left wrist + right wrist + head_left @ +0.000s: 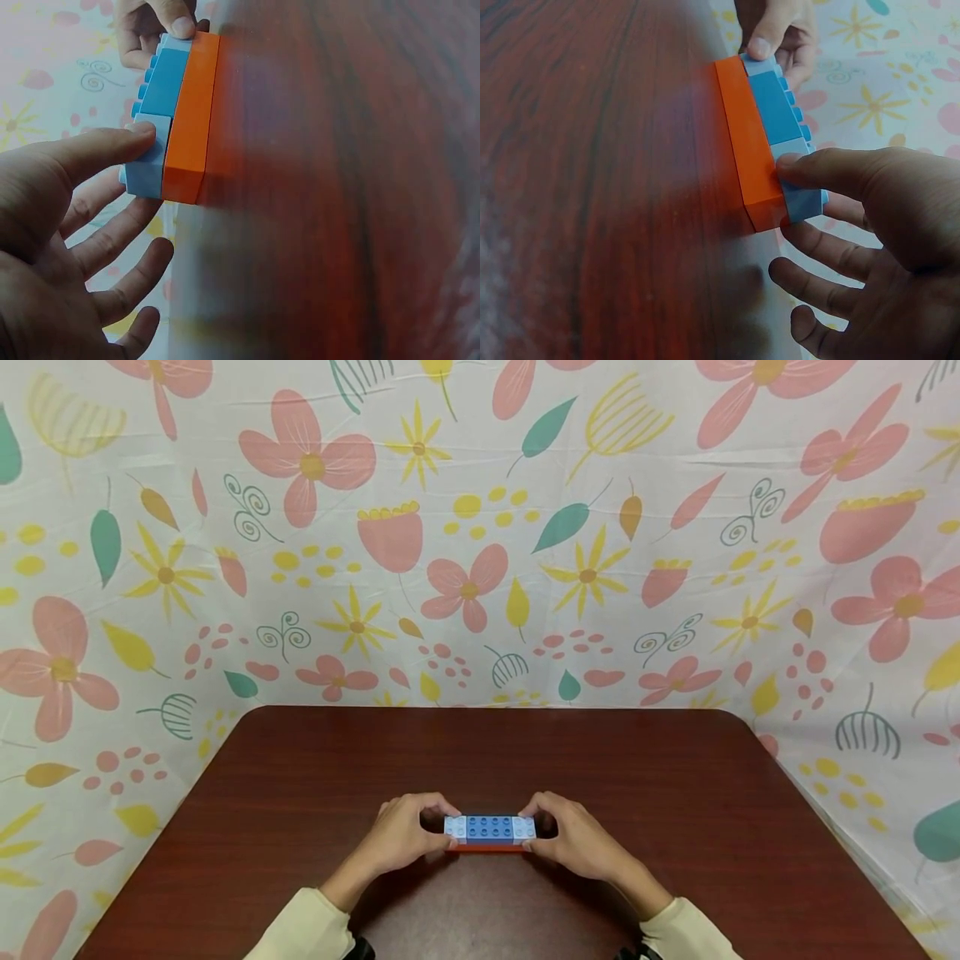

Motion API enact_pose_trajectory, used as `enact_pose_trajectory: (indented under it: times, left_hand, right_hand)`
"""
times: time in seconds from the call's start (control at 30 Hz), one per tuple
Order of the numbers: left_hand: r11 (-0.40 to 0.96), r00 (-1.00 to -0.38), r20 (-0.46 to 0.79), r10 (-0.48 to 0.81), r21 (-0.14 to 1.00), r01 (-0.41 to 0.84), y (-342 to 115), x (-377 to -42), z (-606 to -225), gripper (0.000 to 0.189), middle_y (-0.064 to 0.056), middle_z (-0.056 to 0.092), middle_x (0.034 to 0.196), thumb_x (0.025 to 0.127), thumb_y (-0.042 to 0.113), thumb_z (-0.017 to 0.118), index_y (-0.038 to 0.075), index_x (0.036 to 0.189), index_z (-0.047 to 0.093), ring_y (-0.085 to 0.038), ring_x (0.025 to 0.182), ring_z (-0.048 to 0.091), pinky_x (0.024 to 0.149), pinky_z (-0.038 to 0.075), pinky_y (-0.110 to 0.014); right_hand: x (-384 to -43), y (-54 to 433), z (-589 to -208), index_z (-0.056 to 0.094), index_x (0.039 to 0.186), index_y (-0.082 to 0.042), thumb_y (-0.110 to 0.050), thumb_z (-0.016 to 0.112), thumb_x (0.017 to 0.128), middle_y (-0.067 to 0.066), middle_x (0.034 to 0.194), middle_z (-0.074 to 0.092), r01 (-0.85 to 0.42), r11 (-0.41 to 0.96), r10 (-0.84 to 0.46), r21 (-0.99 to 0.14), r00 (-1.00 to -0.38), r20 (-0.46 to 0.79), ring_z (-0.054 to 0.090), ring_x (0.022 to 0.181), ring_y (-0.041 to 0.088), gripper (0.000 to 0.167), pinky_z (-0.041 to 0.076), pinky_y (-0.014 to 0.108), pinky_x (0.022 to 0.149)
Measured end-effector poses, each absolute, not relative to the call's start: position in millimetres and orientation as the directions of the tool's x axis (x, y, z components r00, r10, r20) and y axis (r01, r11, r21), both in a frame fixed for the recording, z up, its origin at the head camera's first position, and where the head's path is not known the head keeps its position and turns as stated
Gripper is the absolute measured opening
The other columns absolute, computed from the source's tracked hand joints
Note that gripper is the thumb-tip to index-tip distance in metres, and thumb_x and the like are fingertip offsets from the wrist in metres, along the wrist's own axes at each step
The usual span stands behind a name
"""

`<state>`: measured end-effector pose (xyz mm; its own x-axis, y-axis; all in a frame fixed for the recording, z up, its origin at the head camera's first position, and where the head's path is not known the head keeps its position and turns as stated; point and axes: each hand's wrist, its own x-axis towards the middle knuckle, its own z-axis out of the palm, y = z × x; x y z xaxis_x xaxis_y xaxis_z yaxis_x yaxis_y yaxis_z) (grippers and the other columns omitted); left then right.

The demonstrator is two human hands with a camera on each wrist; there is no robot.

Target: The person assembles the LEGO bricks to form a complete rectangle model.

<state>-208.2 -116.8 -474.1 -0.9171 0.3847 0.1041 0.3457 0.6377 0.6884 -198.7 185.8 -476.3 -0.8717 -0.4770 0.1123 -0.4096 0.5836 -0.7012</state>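
A long orange-red building brick [191, 112] lies on the table as the bottom layer. On top of it sit a darker blue brick [490, 830] in the middle and a light blue brick at each end, the left one [146, 169] and the right one [801, 187]. My left hand [408, 835] pinches the left light blue brick between thumb and fingers. At the other end my right hand [577, 837] pinches the right light blue brick in the same way. In both wrist views the lower fingers of the near hand are spread off the bricks.
The dark red-brown wooden table [487, 752] stretches out around the bricks. Behind it and at its sides hangs a white cloth [465, 510] printed with flowers and leaves.
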Motion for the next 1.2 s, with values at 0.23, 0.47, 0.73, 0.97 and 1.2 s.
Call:
enact_pose_trajectory:
  times: [0.23, 0.47, 0.73, 0.97, 1.2]
  left_hand:
    - [0.659, -0.918, 0.127, 0.376, 0.66, 0.361, -115, -208, -476, 0.026, 0.019, 0.073, 0.089, 0.079, 0.031, 0.089, 0.037, 0.101, 0.077, -0.01, 0.088, 0.067, 0.096, 0.038, -0.051]
    - [0.655, -0.919, 0.133, 0.371, 0.664, 0.361, -113, -207, -476, 0.027, 0.018, 0.072, 0.087, 0.079, 0.032, 0.09, 0.037, 0.101, 0.076, -0.009, 0.085, 0.066, 0.096, 0.039, -0.052]
    - [0.65, -0.926, 0.102, 0.364, 0.685, 0.33, -113, -207, -476, 0.028, 0.016, 0.069, 0.084, 0.079, 0.028, 0.09, 0.034, 0.102, 0.076, -0.007, 0.079, 0.062, 0.091, 0.042, -0.045]
    - [0.627, -0.926, 0.082, 0.369, 0.713, 0.313, -112, -212, -474, 0.027, 0.015, 0.072, 0.092, 0.08, 0.03, 0.087, 0.033, 0.105, 0.076, -0.011, 0.09, 0.065, 0.102, 0.035, -0.06]
    - [0.597, -0.912, 0.021, 0.409, 0.749, 0.285, -109, -225, -473, 0.028, 0.007, 0.074, 0.102, 0.088, 0.033, 0.08, 0.026, 0.115, 0.075, -0.011, 0.084, 0.065, 0.087, 0.047, -0.046]
  right_hand:
    - [-199, 186, -477, 0.066, 0.11, -0.021, -0.018, 0.081, 0.089, -0.003, 0.094, 0.063, -0.412, 0.581, -0.479, -0.701, -0.87, 0.114, 0.054, 0.076, 0.008, 0.026, 0.048, 0.023, 0.063]
    - [-200, 187, -477, 0.066, 0.11, -0.022, -0.015, 0.081, 0.088, -0.004, 0.095, 0.063, -0.404, 0.592, -0.474, -0.697, -0.874, 0.105, 0.055, 0.076, 0.008, 0.027, 0.048, 0.023, 0.064]
    - [-200, 186, -478, 0.066, 0.111, -0.022, -0.016, 0.082, 0.088, -0.004, 0.095, 0.064, -0.41, 0.582, -0.479, -0.702, -0.871, 0.11, 0.056, 0.077, 0.009, 0.028, 0.048, 0.023, 0.065]
    - [-203, 188, -475, 0.067, 0.112, -0.022, -0.019, 0.082, 0.089, -0.004, 0.095, 0.068, -0.423, 0.58, -0.483, -0.696, -0.867, 0.125, 0.058, 0.077, 0.006, 0.027, 0.049, 0.023, 0.067]
    - [-214, 197, -473, 0.07, 0.122, -0.021, -0.031, 0.076, 0.095, -0.006, 0.106, 0.072, -0.381, 0.586, -0.483, -0.715, -0.873, 0.069, 0.063, 0.091, 0.006, 0.03, 0.052, 0.026, 0.076]
